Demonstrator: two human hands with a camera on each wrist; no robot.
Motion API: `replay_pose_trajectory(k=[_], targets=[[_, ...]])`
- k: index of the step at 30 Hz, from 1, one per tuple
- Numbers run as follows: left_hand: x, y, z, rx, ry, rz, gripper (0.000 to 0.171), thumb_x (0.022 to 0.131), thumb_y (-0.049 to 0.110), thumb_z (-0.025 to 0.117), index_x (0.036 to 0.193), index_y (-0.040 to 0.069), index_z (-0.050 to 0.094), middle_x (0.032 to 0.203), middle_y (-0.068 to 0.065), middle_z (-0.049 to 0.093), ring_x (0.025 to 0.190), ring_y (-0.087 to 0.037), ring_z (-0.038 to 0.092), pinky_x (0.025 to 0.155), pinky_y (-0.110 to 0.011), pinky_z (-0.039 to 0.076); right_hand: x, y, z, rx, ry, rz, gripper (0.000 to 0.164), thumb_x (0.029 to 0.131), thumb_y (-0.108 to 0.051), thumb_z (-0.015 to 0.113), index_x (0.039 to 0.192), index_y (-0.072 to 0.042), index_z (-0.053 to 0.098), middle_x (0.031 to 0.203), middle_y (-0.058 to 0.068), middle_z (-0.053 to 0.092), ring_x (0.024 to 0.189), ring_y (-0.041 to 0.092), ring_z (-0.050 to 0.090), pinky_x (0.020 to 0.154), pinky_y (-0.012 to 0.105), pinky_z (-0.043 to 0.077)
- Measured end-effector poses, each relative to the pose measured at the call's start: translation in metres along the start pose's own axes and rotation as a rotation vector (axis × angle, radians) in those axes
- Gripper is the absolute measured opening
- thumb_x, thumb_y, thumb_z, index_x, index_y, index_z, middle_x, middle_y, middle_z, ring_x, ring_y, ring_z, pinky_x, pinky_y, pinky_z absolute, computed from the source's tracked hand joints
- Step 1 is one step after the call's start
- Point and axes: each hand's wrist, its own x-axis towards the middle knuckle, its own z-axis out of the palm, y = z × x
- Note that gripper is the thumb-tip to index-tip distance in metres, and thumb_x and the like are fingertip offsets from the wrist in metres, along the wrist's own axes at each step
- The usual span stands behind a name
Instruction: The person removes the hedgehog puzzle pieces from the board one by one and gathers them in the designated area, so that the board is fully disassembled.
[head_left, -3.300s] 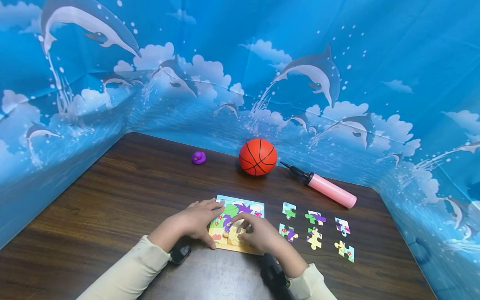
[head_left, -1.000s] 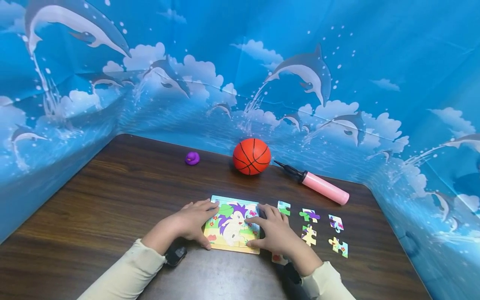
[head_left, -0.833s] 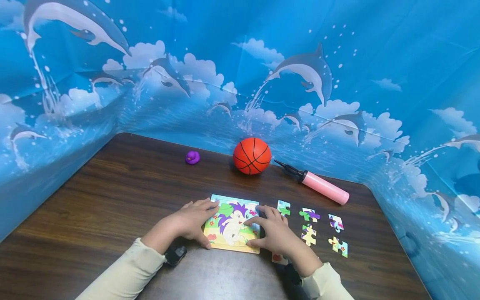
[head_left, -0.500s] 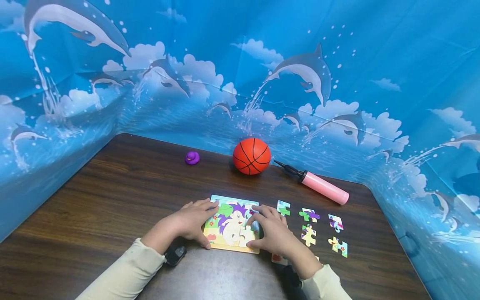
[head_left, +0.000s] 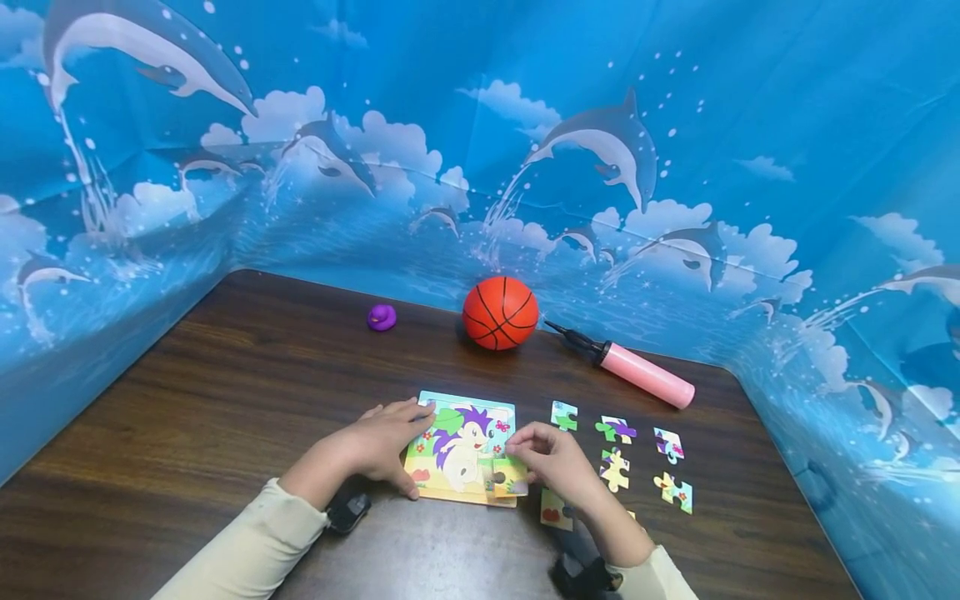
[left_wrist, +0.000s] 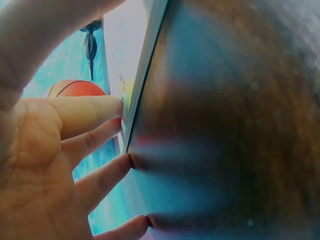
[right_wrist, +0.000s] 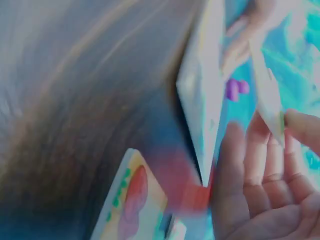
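My left hand [head_left: 382, 446] rests at the left edge of a puzzle board [head_left: 465, 500] with a purple-haired cartoon hedgehog picture. In the left wrist view, the hand's fingers [left_wrist: 102, 182] stretch fairly straight against the board's edge. My right hand [head_left: 558, 462] pinches a puzzle piece [head_left: 512, 482] between thumb and fingers, over the board's lower right corner. Seen from the right wrist, that piece [right_wrist: 270, 92] is tilted up and apart from the board [right_wrist: 202, 95]. Part of the picture lies hidden beneath it.
Several loose pieces lie right of the board, among them a yellow one [head_left: 615, 469] and one with a red shape [head_left: 555, 510]. Farther back are a purple rubber duck [head_left: 382, 317], an orange basketball [head_left: 500, 313] and a pink hand pump [head_left: 647, 375]. A dolphin-print curtain [head_left: 420, 167] borders the table.
My right hand has taken hold of a piece at the board's lower right and lifted it, shifting slightly right. The left hand stays at the board's left edge.
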Motion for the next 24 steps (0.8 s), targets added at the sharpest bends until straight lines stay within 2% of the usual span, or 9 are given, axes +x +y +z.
replay_pose_trajectory(k=[4, 7, 12, 15, 20, 24], targets=[[0.001, -0.002, 0.001, -0.005, -0.002, 0.007, 0.102, 0.069, 0.040, 0.091, 0.151, 0.006, 0.041, 0.161, -0.007, 0.029, 0.150, -0.033, 0.017, 0.118, -0.060, 0.015, -0.015, 0.015, -0.026, 0.142, 0.019, 0.154, 0.032, 0.098, -0.024, 0.063, 0.113, 0.004, 0.065, 0.092, 0.002, 0.064, 0.065, 0.011, 0.048, 0.053, 0.022, 0.047], [0.001, -0.002, 0.001, -0.008, -0.002, 0.011, 0.102, 0.069, 0.040, 0.090, 0.151, 0.005, 0.041, 0.161, -0.007, 0.028, 0.150, -0.033, 0.017, 0.117, -0.060, 0.015, -0.033, 0.031, -0.052, 0.143, 0.088, 0.232, 0.034, 0.099, -0.025, 0.062, 0.114, 0.005, 0.064, 0.096, 0.003, 0.062, 0.068, 0.011, 0.049, 0.054, 0.023, 0.048], [-0.001, -0.001, -0.002, -0.010, 0.001, 0.017, 0.102, 0.068, 0.040, 0.091, 0.150, 0.004, 0.041, 0.161, -0.009, 0.028, 0.149, -0.035, 0.017, 0.117, -0.062, 0.015, -0.067, 0.063, -0.099, -0.074, 0.257, 0.350, 0.034, 0.099, -0.029, 0.061, 0.111, 0.003, 0.067, 0.101, 0.005, 0.064, 0.084, 0.017, 0.053, 0.065, 0.030, 0.048], [-0.001, -0.001, -0.002, 0.006, 0.005, 0.017, 0.102, 0.068, 0.041, 0.091, 0.150, 0.003, 0.042, 0.161, -0.009, 0.029, 0.149, -0.035, 0.017, 0.117, -0.061, 0.016, -0.085, 0.078, -0.119, -0.181, 0.311, 0.400, 0.038, 0.099, -0.033, 0.061, 0.110, 0.002, 0.068, 0.101, 0.004, 0.065, 0.086, 0.017, 0.053, 0.068, 0.032, 0.045], [0.001, 0.000, -0.002, 0.028, 0.005, 0.015, 0.102, 0.068, 0.041, 0.091, 0.149, 0.003, 0.043, 0.160, -0.010, 0.030, 0.148, -0.036, 0.019, 0.115, -0.062, 0.019, -0.100, 0.090, -0.132, -0.251, 0.356, 0.419, 0.032, 0.099, -0.028, 0.061, 0.106, 0.002, 0.068, 0.088, 0.002, 0.061, 0.076, 0.019, 0.049, 0.062, 0.032, 0.041], [0.003, 0.002, -0.001, 0.042, -0.001, 0.011, 0.102, 0.067, 0.042, 0.091, 0.149, 0.003, 0.044, 0.159, -0.011, 0.032, 0.147, -0.037, 0.021, 0.114, -0.063, 0.022, -0.104, 0.093, -0.133, -0.316, 0.376, 0.391, 0.028, 0.098, -0.025, 0.062, 0.101, 0.002, 0.068, 0.085, 0.002, 0.066, 0.072, 0.018, 0.054, 0.060, 0.032, 0.045]])
